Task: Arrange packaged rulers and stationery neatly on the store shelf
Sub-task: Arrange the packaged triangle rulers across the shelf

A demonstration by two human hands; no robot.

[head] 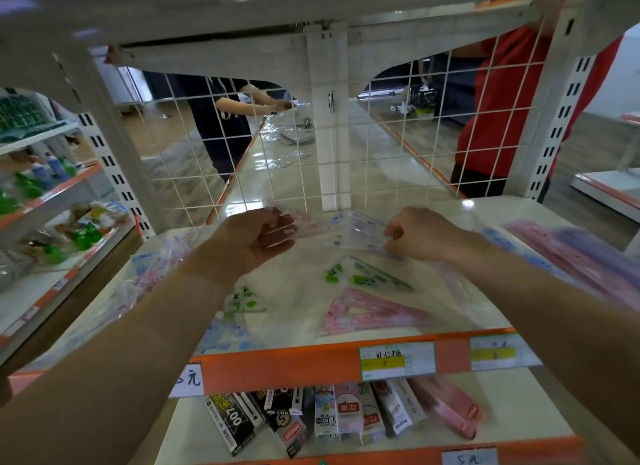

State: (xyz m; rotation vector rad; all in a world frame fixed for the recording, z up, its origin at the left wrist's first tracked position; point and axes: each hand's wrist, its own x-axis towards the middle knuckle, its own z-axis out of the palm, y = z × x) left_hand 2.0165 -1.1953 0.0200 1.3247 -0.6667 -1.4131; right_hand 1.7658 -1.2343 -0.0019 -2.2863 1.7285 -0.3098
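Observation:
A clear packaged ruler set (341, 231) with blue and pink print is held just above the white shelf (450, 219), near its back. My left hand (252, 238) pinches its left end and my right hand (417, 234) pinches its right end. Below it lie a green triangle ruler pack (367, 276) and a pink triangle ruler pack (367, 310). More clear packs spread at the left (152, 274), and pink and purple ruler packs (571, 257) lie at the right.
A white wire grid (311, 153) backs the shelf; two people stand beyond it. An orange price rail (294, 367) edges the shelf front. Boxed stationery (332, 416) sits on the shelf below. A neighbouring shelf with green bottles (52, 187) stands at the left.

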